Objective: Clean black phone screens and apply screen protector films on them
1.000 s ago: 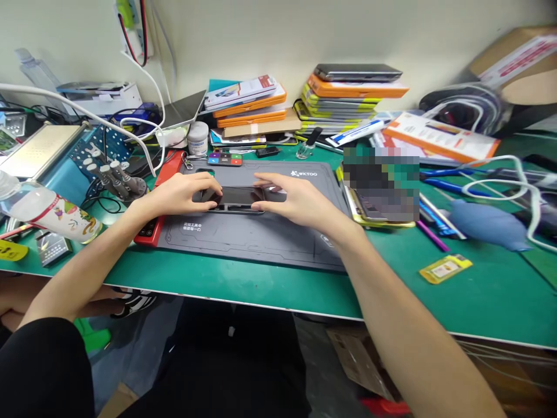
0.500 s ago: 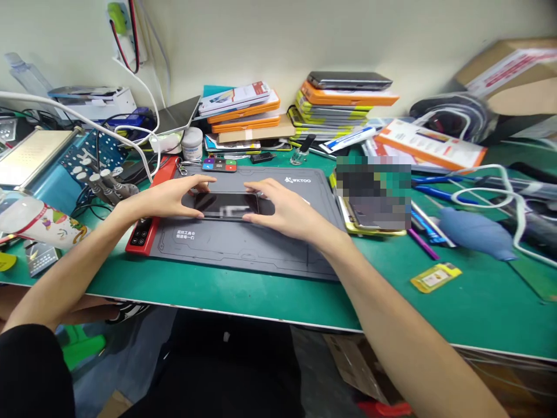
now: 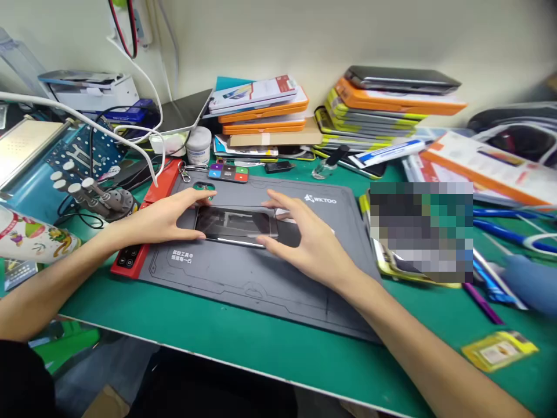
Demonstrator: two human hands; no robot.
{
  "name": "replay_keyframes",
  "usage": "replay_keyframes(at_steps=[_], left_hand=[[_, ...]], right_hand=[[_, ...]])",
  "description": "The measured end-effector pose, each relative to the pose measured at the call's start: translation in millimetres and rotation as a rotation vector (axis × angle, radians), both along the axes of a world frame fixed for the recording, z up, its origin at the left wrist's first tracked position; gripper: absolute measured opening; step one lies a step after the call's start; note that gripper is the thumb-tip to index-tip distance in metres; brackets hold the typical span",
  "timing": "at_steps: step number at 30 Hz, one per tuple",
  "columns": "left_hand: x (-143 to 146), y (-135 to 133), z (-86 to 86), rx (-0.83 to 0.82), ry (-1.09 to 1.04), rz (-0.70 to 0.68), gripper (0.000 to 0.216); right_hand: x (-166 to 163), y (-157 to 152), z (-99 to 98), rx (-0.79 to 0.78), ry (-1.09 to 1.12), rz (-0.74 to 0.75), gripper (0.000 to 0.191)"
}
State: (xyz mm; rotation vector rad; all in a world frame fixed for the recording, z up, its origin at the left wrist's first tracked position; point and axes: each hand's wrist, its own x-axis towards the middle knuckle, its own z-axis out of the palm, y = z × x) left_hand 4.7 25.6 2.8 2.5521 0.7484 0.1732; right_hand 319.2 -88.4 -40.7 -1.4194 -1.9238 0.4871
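A dark, glossy smartphone (image 3: 237, 222) lies face up across a grey work mat (image 3: 209, 278), light reflecting off its screen. At its left end, my left hand (image 3: 167, 217) is open, with the thumb by the near corner and the fingers beyond the far edge. My right hand (image 3: 311, 241) spreads around the other end; its thumb tip overlaps the near right corner. Whether the thumbs press on the phone I cannot tell. A black flat shape (image 3: 288, 233) shows beneath the right palm, partly hidden.
A red control strip (image 3: 130, 258) borders the mat's left side. Stacked boxes (image 3: 261, 110) and orange-yellow cases (image 3: 383, 110) stand by the wall. To the right are a purple stick (image 3: 483, 303), a blue air blower (image 3: 533, 284) and a yellow packet (image 3: 499, 350). White cables (image 3: 87, 121) cross at left.
The camera view has turned and come closer, so the mat and phone look larger and more tilted. Both hands stay at the phone's ends, with the right hand spread slightly wider.
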Motion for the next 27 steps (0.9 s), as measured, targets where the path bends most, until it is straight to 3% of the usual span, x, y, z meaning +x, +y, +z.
replay_keyframes(at_steps=[5, 12, 27], left_hand=[[-2.5, -10.6, 0.0, 0.096, 0.015, 0.001, 0.080], [-2.4, -17.6, -3.6, 0.201, 0.046, 0.038, 0.089], [-5.6, -14.8, -7.0, 0.132, 0.037, 0.067, 0.096]], right_hand=[[-1.3, -3.4, -7.1, 0.055, -0.065, 0.039, 0.077], [-1.2, -5.8, -8.6, 0.054, -0.120, 0.030, 0.078], [1.2, -8.0, -11.1, 0.012, -0.122, 0.001, 0.081]])
